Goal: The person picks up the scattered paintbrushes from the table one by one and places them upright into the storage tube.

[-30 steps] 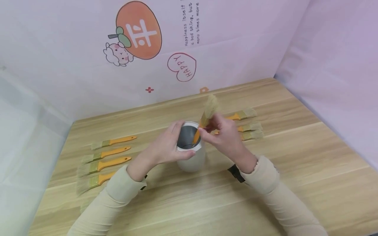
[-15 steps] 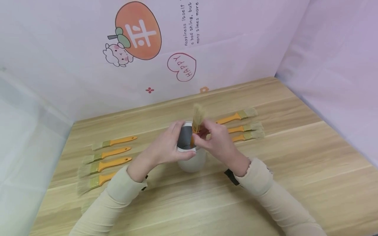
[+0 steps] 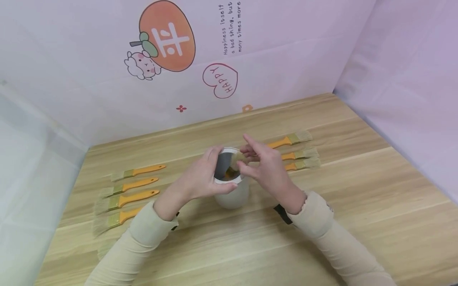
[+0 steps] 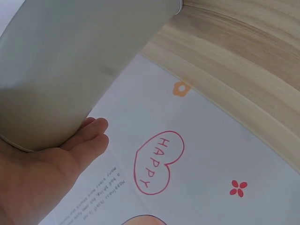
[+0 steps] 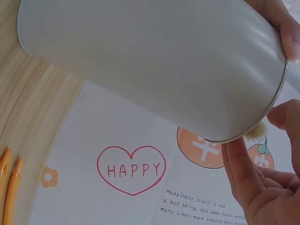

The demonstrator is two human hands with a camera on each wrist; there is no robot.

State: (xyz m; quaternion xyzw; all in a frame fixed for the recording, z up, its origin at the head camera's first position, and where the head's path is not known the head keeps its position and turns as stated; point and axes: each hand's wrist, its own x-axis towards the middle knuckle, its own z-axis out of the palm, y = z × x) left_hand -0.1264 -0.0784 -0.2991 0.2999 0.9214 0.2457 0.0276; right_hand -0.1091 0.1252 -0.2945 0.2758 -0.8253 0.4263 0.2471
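"Beige sleeves [image 3: 143, 234] lead to both hands. What does the right hand [image 3: 267, 167] do now?"

"Its thumb and fingers spread apart at the mouth of the white container [image 3: 232, 198], gripping nothing. Half a second ago they pinched the brush [image 3: 236, 161]."

"And where is that brush now?"

"Inside the container, handle down, its pale bristles leaning at the right side of the rim, just beside the thumb; whether they touch is hard to tell. In the earlier frame the bristles rise well above the rim; now only a small tuft shows past it in the right wrist view."

"Does the left hand [image 3: 200, 174] change?"

"Hardly. It holds the container by the rim as before, thumb on the near side, fingers round the far side."

"And farther out?"

"On the person's left, orange-handled brushes [image 3: 137, 196] lie in a row, a further patch of bristles half hidden by the sleeve. On the right lie three more brushes [image 3: 295, 155], their handle ends partly behind the right hand. Both rows match the earlier frame."

"Beneath and behind?"

"A wood-grain table [image 3: 229, 250], then a pale cloth [image 3: 286, 59] with a red HAPPY heart [image 3: 220, 80]."
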